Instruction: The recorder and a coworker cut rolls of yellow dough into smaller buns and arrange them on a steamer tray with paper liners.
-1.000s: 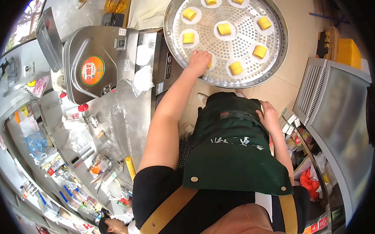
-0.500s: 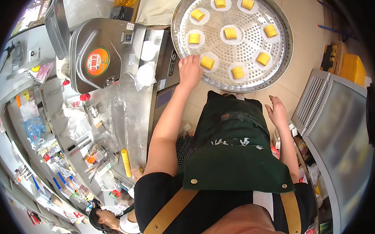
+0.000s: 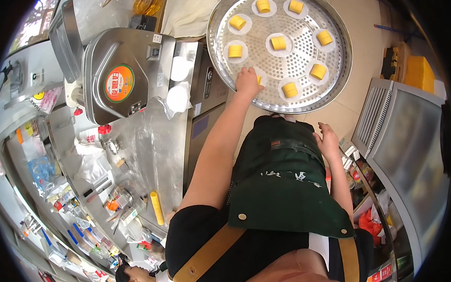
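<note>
A large round perforated metal steamer tray point(image 3: 218, 66) carries several short yellow dough pieces point(image 3: 278, 43), each on a round white paper liner point(image 3: 270, 37). My left hand point(image 3: 248, 81) reaches over the tray's near left part, its fingers bent down around one dough piece point(image 3: 258, 79). That piece is mostly covered by the hand; only a sliver of yellow and part of its liner show. Beside my apron, to the right and just off the tray's near rim, my right hand point(image 3: 328, 141) holds nothing, with its fingers apart.
At left a steel counter point(image 3: 151, 153) bears a metal machine point(image 3: 115, 75), white dough in plastic film point(image 3: 178, 99) and a long yellow dough roll point(image 3: 157, 208). Another person point(image 3: 141, 278) is at the lower left. A grey glass-topped cabinet point(image 3: 409, 144) stands at right.
My left hand has moved right from the tray's rim onto the near left dough piece, now covering most of it. My right hand has shifted slightly left and down.
</note>
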Motion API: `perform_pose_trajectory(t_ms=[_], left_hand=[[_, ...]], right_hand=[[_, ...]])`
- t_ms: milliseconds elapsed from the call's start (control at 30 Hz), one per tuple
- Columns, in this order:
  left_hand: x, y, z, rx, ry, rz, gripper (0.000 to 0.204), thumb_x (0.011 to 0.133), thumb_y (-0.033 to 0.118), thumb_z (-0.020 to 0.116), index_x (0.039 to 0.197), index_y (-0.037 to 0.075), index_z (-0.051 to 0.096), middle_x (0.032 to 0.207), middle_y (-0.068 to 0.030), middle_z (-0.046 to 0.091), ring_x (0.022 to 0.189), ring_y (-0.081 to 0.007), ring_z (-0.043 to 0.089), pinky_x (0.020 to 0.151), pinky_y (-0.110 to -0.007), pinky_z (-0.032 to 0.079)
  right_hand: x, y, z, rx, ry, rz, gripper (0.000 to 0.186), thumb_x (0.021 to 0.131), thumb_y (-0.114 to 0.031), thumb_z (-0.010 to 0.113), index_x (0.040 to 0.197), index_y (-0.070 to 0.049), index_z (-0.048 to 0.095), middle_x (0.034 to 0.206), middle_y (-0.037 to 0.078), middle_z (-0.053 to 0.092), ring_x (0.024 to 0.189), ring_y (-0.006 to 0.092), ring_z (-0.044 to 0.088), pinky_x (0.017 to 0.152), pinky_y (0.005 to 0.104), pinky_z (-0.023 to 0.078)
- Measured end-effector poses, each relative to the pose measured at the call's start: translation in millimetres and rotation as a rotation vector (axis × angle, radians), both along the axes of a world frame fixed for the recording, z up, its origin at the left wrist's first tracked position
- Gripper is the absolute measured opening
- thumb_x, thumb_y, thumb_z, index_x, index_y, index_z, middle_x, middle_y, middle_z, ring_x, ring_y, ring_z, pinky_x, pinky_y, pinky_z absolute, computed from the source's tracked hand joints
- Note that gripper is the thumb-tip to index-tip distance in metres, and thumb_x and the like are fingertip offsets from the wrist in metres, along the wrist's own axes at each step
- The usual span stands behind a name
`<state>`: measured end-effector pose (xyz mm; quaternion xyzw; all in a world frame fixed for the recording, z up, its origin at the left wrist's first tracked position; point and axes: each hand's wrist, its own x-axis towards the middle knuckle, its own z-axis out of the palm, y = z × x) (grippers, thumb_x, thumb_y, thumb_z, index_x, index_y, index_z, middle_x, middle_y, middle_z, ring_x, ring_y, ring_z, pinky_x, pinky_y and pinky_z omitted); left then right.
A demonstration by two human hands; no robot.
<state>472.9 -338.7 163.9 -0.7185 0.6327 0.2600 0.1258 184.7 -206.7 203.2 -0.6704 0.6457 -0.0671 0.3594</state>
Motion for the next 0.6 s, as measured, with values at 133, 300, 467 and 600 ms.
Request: perform_pose_trajectory(t_ms=[133,300,467,600], left_hand=[[0,1,-9,-0.045,0.031,0.062,0.057,0.061,0.023,0.070,0.105,0.002,0.042,0.106,-0.0164,0.043,0.098,-0.0296,0.049,0.077,-0.038,0.046],[-3,4,-12,-0.095,0.066,0.090,0.048,0.063,0.017,0.066,0.102,0.002,0.041,0.103,-0.0167,0.045,0.094,-0.0303,0.051,0.076,-0.037,0.046],[-4,7,-20,-0.160,0.028,0.072,0.050,0.064,0.021,0.068,0.102,0.002,0.041,0.102,-0.0164,0.045,0.098,-0.0309,0.048,0.077,-0.038,0.045],[-9,4,1,-0.081,0.078,0.137,0.059,0.063,0.026,0.070,0.107,0.001,0.040,0.105,-0.0176,0.044,0.101,-0.0318,0.045,0.079,-0.039,0.044]], right_hand=[[1,5,2,-0.003,-0.007,-0.044,0.033,0.072,-0.014,0.061,0.101,-0.001,0.052,0.090,0.016,0.055,0.083,0.0324,0.054,0.070,0.0379,0.044],[1,4,2,-0.008,-0.004,-0.061,0.034,0.072,-0.014,0.061,0.102,-0.001,0.051,0.091,0.016,0.055,0.083,0.0325,0.054,0.071,0.0378,0.045],[-1,0,6,-0.017,0.027,-0.029,0.035,0.072,-0.014,0.062,0.103,-0.002,0.051,0.092,0.015,0.056,0.083,0.0306,0.056,0.071,0.0366,0.045],[-16,-15,10,0.028,0.003,-0.098,0.036,0.072,-0.016,0.061,0.104,-0.001,0.051,0.093,0.015,0.057,0.081,0.0280,0.057,0.071,0.0355,0.045]])
